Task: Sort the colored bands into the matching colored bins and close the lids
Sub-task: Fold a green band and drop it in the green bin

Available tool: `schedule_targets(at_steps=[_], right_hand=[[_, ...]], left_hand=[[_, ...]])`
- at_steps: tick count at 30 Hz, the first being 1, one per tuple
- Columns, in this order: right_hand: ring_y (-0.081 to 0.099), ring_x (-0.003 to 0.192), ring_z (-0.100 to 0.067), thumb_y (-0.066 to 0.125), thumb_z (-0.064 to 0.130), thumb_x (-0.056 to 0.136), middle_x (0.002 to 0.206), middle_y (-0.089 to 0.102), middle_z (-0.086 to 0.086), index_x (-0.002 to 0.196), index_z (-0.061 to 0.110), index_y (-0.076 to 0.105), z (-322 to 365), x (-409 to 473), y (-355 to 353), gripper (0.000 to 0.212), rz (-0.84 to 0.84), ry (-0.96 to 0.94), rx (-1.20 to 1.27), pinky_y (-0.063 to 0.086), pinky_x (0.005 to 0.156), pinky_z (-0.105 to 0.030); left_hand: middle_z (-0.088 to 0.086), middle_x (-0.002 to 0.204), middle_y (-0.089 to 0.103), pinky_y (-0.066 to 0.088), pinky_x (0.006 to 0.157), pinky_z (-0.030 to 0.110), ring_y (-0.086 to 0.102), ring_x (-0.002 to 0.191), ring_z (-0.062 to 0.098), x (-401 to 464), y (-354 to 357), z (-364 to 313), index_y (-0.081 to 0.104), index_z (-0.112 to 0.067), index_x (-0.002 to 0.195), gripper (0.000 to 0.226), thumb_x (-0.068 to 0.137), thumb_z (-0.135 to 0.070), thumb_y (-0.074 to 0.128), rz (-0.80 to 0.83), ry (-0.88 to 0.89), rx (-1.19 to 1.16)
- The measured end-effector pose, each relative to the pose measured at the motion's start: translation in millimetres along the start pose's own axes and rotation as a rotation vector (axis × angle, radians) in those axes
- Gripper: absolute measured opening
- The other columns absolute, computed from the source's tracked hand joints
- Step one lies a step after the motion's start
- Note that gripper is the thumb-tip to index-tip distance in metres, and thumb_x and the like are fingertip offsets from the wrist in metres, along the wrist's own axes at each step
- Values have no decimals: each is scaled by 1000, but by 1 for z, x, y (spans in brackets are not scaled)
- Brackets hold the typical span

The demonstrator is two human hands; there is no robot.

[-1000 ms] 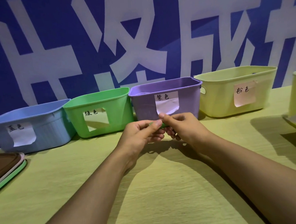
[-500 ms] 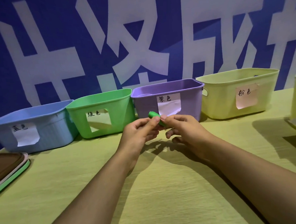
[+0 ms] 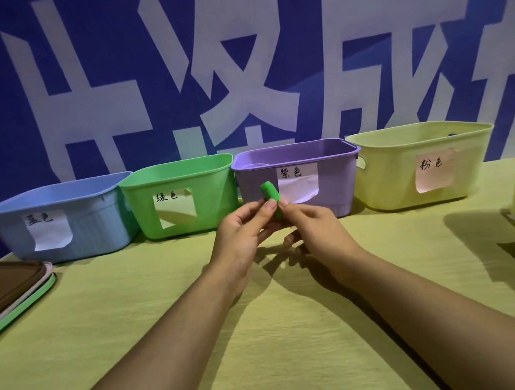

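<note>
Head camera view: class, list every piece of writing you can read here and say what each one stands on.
"蓝色": paper label on the light blue plastic bin, first character smudged, so uncertain.
"绿色": label on the green plastic bin.
"紫色": label on the purple plastic bin.
"粉色": label on the pale yellow plastic bin.
Large white characters on the blue backdrop: cropped, not readable.

Both hands meet mid-table, left hand and right hand pinching a green band in front of the purple bin. Green bin sits just left, lids stacked far left.
</note>
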State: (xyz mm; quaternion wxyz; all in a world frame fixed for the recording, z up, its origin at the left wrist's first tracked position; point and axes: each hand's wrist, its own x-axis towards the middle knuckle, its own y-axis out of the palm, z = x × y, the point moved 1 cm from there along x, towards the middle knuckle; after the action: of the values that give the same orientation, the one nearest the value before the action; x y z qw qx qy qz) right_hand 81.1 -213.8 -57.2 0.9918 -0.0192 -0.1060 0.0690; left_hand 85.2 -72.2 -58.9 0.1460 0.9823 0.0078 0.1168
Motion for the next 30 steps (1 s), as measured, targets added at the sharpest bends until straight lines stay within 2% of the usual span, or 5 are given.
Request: schedule_targets(at_steps=[2, 5, 13, 23, 30], right_hand=[[66, 77, -5, 52, 53, 102, 100, 75, 7, 108, 21, 71, -3, 3, -2, 39, -143, -159, -377, 56, 72, -35], [64, 104, -6, 50, 59, 100, 117, 68, 11, 124, 28, 62, -4, 5, -5, 42, -219, -291, -577, 55, 89, -37], [54, 122, -16, 49, 55, 101, 133, 60, 7, 137, 27, 55, 0, -2, -4, 46, -178, -400, -824, 48, 98, -40], [55, 115, -18, 50, 54, 101, 123, 62, 7, 130, 26, 58, -9, 7, -1, 41, -161, -393, -854, 48, 94, -40], [57, 112, -16, 51, 54, 100, 119, 61, 10, 125, 28, 58, -15, 13, -2, 37, -154, -381, -836, 48, 90, -38]], left_hand=[[10, 103, 79, 59, 94, 30, 76, 96, 22, 2, -3, -2, 71, -3, 115, 22, 96, -15, 68, -61, 37, 50], [0, 95, 80, 59, 85, 25, 76, 90, 15, 5, -10, -3, 74, -17, 104, 11, 93, -18, 73, -163, 118, 179], [-8, 99, 72, 50, 86, 27, 68, 96, 14, 30, -28, -46, 74, -17, 116, 27, 100, -36, 65, -542, 338, 627], [0, 110, 76, 52, 102, 47, 66, 106, 24, 115, -48, -117, 78, -23, 110, 36, 92, -53, 70, -354, 154, 1238], [5, 112, 75, 54, 98, 49, 64, 105, 31, 150, -55, -99, 79, -18, 108, 35, 90, -48, 74, -333, -26, 1373]])
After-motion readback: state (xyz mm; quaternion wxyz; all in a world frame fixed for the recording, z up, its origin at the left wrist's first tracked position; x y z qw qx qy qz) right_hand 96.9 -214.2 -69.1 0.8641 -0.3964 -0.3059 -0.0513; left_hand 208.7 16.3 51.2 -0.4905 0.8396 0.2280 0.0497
